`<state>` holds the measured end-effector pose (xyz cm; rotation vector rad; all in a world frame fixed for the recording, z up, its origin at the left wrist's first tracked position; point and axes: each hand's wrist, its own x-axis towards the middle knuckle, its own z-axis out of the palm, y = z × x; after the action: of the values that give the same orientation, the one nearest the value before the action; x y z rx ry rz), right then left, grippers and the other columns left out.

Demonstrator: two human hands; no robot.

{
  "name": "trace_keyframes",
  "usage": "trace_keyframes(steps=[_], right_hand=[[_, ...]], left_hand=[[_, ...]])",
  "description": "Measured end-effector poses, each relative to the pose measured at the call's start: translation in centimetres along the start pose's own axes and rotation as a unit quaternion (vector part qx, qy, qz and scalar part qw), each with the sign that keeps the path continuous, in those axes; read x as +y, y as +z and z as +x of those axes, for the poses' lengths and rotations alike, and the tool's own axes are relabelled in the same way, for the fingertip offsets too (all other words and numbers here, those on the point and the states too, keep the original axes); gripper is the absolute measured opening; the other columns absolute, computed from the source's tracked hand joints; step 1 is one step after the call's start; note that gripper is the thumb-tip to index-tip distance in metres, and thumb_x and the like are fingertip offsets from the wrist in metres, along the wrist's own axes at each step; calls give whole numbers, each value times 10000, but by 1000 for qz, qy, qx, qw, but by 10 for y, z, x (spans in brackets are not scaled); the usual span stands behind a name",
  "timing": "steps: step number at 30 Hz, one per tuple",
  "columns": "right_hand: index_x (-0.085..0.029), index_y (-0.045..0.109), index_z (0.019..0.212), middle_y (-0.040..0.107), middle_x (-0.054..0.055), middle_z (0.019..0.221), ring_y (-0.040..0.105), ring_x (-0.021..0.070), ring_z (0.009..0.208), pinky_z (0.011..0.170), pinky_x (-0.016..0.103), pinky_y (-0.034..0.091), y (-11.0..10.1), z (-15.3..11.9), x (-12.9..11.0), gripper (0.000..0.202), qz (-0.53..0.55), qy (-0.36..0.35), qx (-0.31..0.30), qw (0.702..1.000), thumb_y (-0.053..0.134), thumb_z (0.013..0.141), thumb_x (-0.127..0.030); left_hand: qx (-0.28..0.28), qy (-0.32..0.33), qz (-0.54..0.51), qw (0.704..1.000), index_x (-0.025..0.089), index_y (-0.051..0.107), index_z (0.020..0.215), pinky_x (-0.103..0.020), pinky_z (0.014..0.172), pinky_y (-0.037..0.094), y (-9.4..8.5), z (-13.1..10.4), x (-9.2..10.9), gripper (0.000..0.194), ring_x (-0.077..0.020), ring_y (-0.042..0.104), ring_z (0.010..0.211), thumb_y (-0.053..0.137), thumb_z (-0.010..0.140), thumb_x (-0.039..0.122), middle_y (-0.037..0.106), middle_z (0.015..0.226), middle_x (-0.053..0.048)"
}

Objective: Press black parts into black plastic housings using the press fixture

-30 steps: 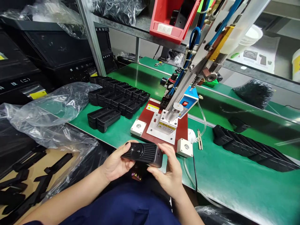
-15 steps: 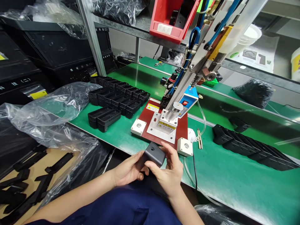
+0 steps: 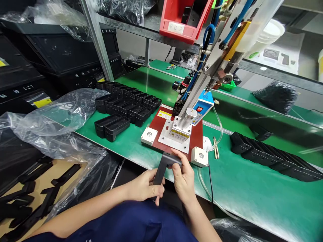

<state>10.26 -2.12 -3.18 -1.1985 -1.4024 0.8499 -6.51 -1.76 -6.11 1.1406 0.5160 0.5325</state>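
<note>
Between my two hands is a black L-shaped plastic housing point(image 3: 161, 169), held just in front of the bench edge. My left hand point(image 3: 145, 185) is wrapped round its long lower leg. My right hand point(image 3: 183, 174) pinches the short upper end, thumb on the near side and fingers behind. Just beyond stands a small press point(image 3: 189, 116) on a brown-red base plate point(image 3: 157, 125). White button boxes sit at its front corners, the left one point(image 3: 149, 135) and the right one point(image 3: 199, 156).
Rows of black open housings point(image 3: 126, 104) stand at the left; a line of black parts point(image 3: 272, 158) leans at the right. A carton point(image 3: 60, 168) of loose black parts lies lower left under plastic film point(image 3: 68, 111). A red bin point(image 3: 176, 30) overhangs the bench.
The housing has been turned in my hands, so its long leg now shows where the end face with a hole was. My left hand has shifted its hold down along the leg.
</note>
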Motion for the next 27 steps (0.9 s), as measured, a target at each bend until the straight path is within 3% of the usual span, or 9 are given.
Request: trace_keyframes(steps=[4, 10, 14, 16, 19, 23, 27], right_hand=[[-227, 578, 1214, 630, 11, 784, 572, 163, 676, 668, 304, 488, -2, 1, 9, 462, 34, 73, -21, 997, 390, 954, -559], [-215, 580, 1225, 640, 71, 1068, 576, 158, 681, 689, 338, 511, 0, 0, 21, 536, 86, 98, -24, 991, 294, 967, -587], [-253, 563, 1254, 646, 57, 1079, 623, 193, 781, 778, 373, 536, -2, -2, 22, 527, 86, 68, -33, 993, 290, 961, -595], [-271, 565, 1248, 642, 60, 1126, 633, 220, 930, 851, 384, 528, -3, -4, 19, 519, 93, 49, -30, 994, 300, 954, -607], [-268, 564, 1242, 648, 76, 1136, 625, 245, 1014, 871, 401, 531, -4, -7, 15, 540, 108, 33, -47, 993, 322, 934, -640], [-272, 557, 1254, 657, 66, 1121, 633, 233, 1008, 852, 378, 539, -3, -10, 13, 464, 114, 26, -66, 991, 362, 955, -569], [-288, 542, 1271, 635, 60, 1173, 622, 225, 1038, 886, 391, 522, -5, -11, 11, 393, 67, -15, -31, 997, 343, 988, -474]], left_hand=[[4, -29, -32, 999, 158, 448, 939, -184, 447, 417, 2, -1, 6, 560, -103, 574, 463, 585, 785, 679, 596, 633, 5], [-4, -31, -43, 999, 159, 445, 933, -190, 453, 406, 1, -3, 5, 527, -108, 566, 467, 566, 811, 657, 590, 619, -2], [50, 6, 50, 997, 166, 482, 1041, -252, 589, 467, 1, -3, 5, 417, -132, 587, 615, 672, 805, 452, 589, 757, -12], [127, 49, 149, 979, 182, 499, 1133, -299, 709, 487, -1, -3, 6, 443, -181, 601, 791, 716, 771, 317, 606, 882, -39], [212, 120, 280, 928, 198, 521, 1118, -339, 829, 465, -6, -3, 10, 412, -220, 574, 943, 697, 747, 171, 603, 1011, -61], [230, 174, 358, 888, 206, 504, 1089, -319, 829, 458, -14, -4, 11, 404, -203, 566, 938, 629, 731, 65, 579, 1020, -50], [232, 202, 382, 872, 213, 494, 1130, -320, 863, 455, -17, -3, 12, 455, -208, 562, 990, 606, 727, 34, 574, 1055, -56]])
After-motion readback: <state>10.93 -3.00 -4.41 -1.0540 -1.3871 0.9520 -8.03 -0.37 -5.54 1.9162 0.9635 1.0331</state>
